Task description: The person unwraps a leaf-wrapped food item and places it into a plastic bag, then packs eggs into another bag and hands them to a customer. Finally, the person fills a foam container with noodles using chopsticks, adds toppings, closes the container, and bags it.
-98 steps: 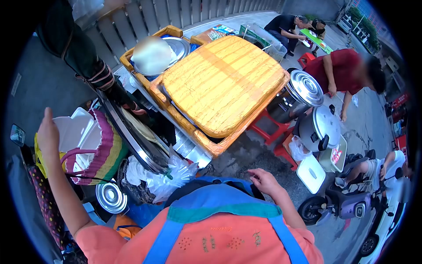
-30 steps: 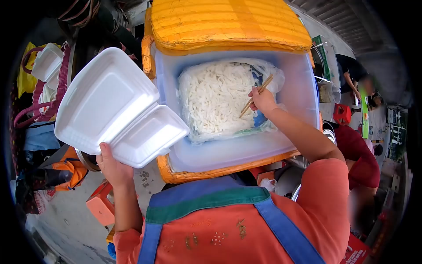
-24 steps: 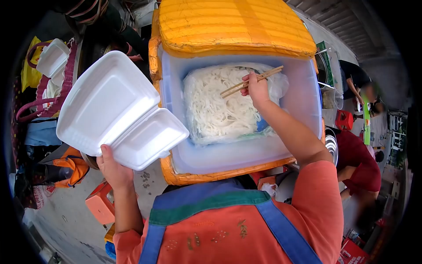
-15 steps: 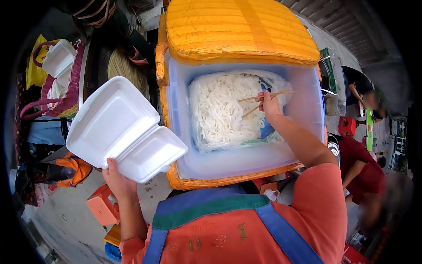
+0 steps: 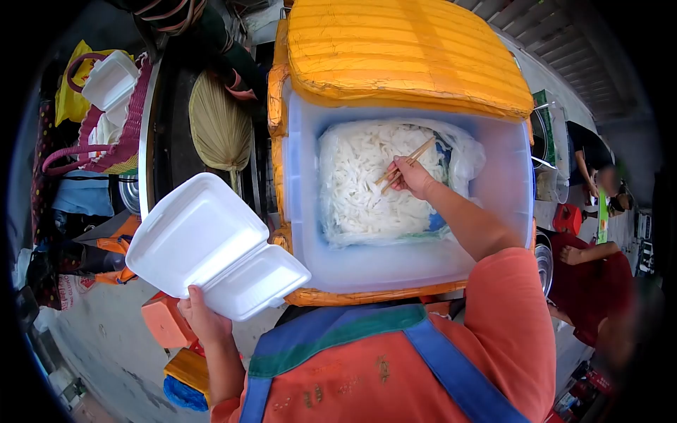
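Observation:
My left hand (image 5: pixel 204 317) grips the near edge of an open white foam box (image 5: pixel 201 233), which is tilted, its inside showing and nothing in it. My right hand (image 5: pixel 415 176) is closed around wooden chopsticks (image 5: pixel 416 155), whose tips point down at the white noodles (image 5: pixel 367 187). The noodles lie in a clear plastic bag (image 5: pixel 469 151) inside a deep translucent tub (image 5: pixel 395 271). An orange taped lid (image 5: pixel 409 53) rests across the far side of the tub.
A woven basket (image 5: pixel 127 151) with more foam boxes stands at the left, near a palm-leaf fan (image 5: pixel 220 123). Red stools (image 5: pixel 168 321) are on the ground at lower left. A person in dark red (image 5: pixel 589 285) is at the right; another person (image 5: pixel 589 158) is farther back.
The tub came into view with its lid moved back, and the foam box and chopsticks are now in my hands. Lately the chopsticks moved down toward the noodles, while the foam box dropped lower in view.

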Demonstrator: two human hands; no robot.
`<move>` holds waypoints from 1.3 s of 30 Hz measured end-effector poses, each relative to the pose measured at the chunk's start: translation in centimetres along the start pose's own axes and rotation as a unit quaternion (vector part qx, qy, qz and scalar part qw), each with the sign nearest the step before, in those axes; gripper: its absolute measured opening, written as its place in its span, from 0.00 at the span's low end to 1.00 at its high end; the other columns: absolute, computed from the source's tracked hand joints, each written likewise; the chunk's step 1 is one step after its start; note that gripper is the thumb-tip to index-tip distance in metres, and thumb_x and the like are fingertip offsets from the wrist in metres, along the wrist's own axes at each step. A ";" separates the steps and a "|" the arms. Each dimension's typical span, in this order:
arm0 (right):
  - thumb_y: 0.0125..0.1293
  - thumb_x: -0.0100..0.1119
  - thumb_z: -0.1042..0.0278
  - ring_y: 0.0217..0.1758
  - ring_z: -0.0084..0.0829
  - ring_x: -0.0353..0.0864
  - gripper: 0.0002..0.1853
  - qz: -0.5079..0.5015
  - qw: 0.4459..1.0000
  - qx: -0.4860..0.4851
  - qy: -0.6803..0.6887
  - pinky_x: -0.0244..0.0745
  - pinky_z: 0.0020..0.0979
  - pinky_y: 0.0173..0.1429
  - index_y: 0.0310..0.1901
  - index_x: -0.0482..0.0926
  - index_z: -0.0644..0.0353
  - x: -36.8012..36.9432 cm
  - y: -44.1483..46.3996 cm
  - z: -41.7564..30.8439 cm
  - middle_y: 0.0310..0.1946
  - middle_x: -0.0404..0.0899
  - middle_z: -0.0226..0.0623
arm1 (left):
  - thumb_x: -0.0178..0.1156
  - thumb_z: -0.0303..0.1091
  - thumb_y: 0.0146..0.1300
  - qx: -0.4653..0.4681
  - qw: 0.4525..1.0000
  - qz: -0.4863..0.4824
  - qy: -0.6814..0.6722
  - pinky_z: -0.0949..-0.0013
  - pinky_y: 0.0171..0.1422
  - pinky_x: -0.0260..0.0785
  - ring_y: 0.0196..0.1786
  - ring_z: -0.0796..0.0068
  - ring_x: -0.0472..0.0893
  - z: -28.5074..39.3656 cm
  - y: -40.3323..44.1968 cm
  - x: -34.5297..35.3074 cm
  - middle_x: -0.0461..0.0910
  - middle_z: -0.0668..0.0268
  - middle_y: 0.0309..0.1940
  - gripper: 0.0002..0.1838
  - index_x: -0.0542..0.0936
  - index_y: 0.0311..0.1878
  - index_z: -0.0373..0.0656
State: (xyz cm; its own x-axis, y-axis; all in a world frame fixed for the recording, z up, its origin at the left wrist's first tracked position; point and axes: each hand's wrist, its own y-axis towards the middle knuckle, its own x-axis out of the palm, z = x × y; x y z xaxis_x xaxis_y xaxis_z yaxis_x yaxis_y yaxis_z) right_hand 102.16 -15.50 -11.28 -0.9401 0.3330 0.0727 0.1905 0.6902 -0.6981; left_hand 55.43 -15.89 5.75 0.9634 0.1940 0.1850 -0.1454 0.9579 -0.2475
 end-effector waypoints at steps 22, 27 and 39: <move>0.71 0.41 0.54 0.14 0.26 0.70 0.18 0.023 0.946 -0.126 0.299 0.64 0.22 0.17 0.28 0.68 0.56 -1.6 -12.9 -8.7 0.19 0.70 0.33 | 0.44 0.36 0.69 -0.144 0.959 -0.238 -0.058 0.55 0.64 0.60 0.60 0.56 0.68 3.0 -0.9 6.4 0.65 0.53 0.60 0.25 0.56 0.64 0.33; 0.71 0.42 0.54 0.13 0.25 0.69 0.17 0.066 0.937 -0.236 0.251 0.64 0.22 0.16 0.27 0.68 0.56 0.1 -21.6 -13.3 0.18 0.69 0.33 | 0.39 0.38 0.72 0.105 0.946 -0.295 0.087 0.65 0.65 0.58 0.60 0.66 0.67 1.9 0.8 13.0 0.66 0.55 0.58 0.23 0.60 0.62 0.30; 0.70 0.43 0.54 0.15 0.18 0.72 0.18 0.158 0.841 -0.506 -0.105 0.69 0.17 0.17 0.31 0.70 0.60 7.0 -36.1 -25.0 0.20 0.71 0.33 | 0.34 0.47 0.72 -0.152 0.893 -0.405 -0.123 0.64 0.65 0.58 0.62 0.63 0.66 -1.3 -1.3 20.4 0.65 0.55 0.61 0.27 0.58 0.65 0.35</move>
State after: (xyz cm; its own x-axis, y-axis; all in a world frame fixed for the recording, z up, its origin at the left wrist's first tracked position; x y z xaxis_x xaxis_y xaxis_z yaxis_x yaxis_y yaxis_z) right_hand 95.74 -22.01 32.19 -0.8066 0.5550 -0.2034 0.4834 0.8174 0.3133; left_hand 75.57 -13.45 8.58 0.6406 -0.4602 0.6147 0.6805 0.7111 -0.1769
